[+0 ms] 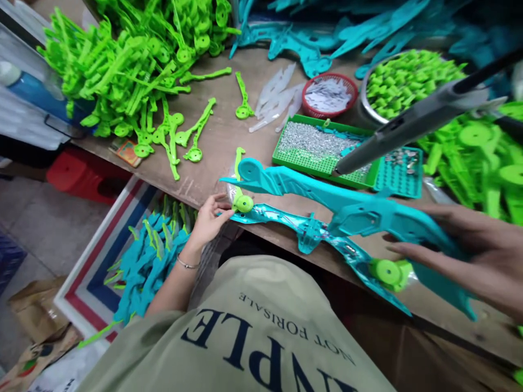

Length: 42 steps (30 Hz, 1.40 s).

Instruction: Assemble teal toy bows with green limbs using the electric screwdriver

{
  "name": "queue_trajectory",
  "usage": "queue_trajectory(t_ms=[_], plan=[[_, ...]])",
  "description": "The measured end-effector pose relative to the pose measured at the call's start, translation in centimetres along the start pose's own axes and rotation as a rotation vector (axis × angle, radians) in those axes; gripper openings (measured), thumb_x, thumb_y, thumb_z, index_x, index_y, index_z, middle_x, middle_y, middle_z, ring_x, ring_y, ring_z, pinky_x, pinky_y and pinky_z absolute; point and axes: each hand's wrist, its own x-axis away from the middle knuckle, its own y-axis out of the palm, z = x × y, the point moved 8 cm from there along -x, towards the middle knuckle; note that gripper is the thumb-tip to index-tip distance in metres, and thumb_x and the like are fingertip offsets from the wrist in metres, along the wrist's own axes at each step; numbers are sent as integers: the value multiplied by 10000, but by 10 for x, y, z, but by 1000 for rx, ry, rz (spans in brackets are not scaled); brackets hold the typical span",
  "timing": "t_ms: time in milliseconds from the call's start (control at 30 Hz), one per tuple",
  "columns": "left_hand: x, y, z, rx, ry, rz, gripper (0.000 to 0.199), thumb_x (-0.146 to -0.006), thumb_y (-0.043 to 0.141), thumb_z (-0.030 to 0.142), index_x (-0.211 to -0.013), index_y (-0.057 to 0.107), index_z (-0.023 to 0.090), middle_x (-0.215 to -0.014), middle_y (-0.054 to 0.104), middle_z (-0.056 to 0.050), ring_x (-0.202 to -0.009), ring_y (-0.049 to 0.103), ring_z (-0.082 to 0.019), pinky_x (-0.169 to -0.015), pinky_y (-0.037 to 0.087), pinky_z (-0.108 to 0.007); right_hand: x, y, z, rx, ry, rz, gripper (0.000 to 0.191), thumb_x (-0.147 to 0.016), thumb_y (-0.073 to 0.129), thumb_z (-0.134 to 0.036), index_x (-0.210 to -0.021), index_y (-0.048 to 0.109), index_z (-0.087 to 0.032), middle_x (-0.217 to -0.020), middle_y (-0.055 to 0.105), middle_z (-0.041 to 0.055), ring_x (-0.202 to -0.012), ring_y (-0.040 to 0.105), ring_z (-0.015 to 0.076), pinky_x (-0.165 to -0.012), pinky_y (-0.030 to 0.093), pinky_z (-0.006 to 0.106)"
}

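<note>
My left hand (212,219) pinches the round end of a lime-green plastic arm (244,204) at the left tip of a teal toy shell half (278,213). That half lies along the table's near edge with its hollow side up and thin wires inside. A green round-ended part (388,274) sits at its right end. My right hand (461,256) grips a second teal shell half (359,209), outer face up, tilted above the first. Its left end reaches over the green arm, and the two halves are apart. Some right-hand fingers are hidden behind the shell.
Beyond the shells stand a green tray (281,158) of small screws, a teal tray (417,188), and a red basket (353,90) of white pieces. A grey electric screwdriver (400,128) hangs over them. Green arms (122,71) pile left; teal assemblies (151,261) fill a box below.
</note>
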Motion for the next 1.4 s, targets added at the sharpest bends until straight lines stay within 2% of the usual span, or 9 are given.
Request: queue_trajectory(t_ms=[100, 200, 267, 433, 633, 833, 967, 1067, 1400], plan=[[-2, 0, 0, -35, 26, 4, 510, -685, 845, 347, -1093, 583, 188, -898, 714, -28, -806, 689, -158, -730, 550, -282, -16, 23, -5, -184, -35, -151, 632, -794, 700, -740, -1296, 674, -357, -1192, 770, 101, -754, 753, 200, -586, 631, 311], [-3, 1, 0, -75, 58, 9, 465, -716, 815, 338, -1093, 586, 192, -895, 713, -27, -832, 699, -168, -741, 553, -281, -24, 43, -1, -254, -84, -248, 576, -852, 742, -578, -1354, 652, -310, -1317, 718, 116, -990, 754, 231, -769, 647, 333], [-2, 2, 1, -92, 86, 16, 462, -735, 796, 357, -1113, 588, 190, -885, 713, -27, -834, 700, -171, -756, 559, -290, -25, 52, 4, -273, -82, -290, 533, -856, 760, -480, -1344, 668, -288, -1339, 705, 117, -1108, 726, 259, -861, 629, 362], [-1, 0, 4, -229, 156, 57, 344, -777, 750, 409, -1013, 634, 188, -894, 719, -39, -837, 700, -178, -754, 562, -293, -23, 64, 13, -399, 44, -416, 605, -819, 770, -472, -1364, 651, -238, -1308, 705, 120, -1096, 705, 282, -869, 626, 411], [-2, -2, 7, -277, 147, 69, 609, -762, 765, 455, -1276, 650, 148, -950, 742, -67, -829, 700, -178, -718, 579, -282, -21, 56, 37, -565, 203, -361, 724, -640, 909, -486, -1287, 699, -237, -1118, 755, 68, -969, 712, 258, -849, 629, 409], [-3, -2, 12, -322, 150, 106, 661, -744, 774, 464, -1308, 670, 136, -979, 749, -83, -772, 671, -149, -678, 573, -258, -14, 54, 58, -635, 278, -291, 737, -669, 894, -462, -1322, 659, -217, -1080, 756, 63, -832, 706, 207, -736, 629, 362], [-9, -2, 9, -356, 149, 105, 680, -740, 773, 487, -1324, 664, 155, -1020, 749, -87, -799, 676, -157, -695, 580, -268, -19, 58, 54, -646, 196, -246, 644, -661, 899, -435, -1242, 711, -229, -1223, 740, 72, -1073, 697, 268, -948, 594, 432], [-11, -2, 8, -373, 174, 111, 697, -743, 771, 511, -1340, 656, 171, -1026, 746, -80, -818, 680, -165, -714, 587, -278, -20, 65, 50, -669, 167, -252, 628, -696, 874, -436, -1264, 703, -233, -1271, 728, 71, -1154, 677, 286, -1041, 544, 469], [-8, -8, 2, -251, 140, 167, 714, -678, 836, 561, -1261, 688, 177, -1010, 749, -67, -927, 710, -196, -865, 614, -332, -5, 85, 49, -624, 179, -261, 647, -744, 821, -441, -1308, 651, -172, -1262, 734, 87, -1133, 693, 294, -1031, 549, 472]])
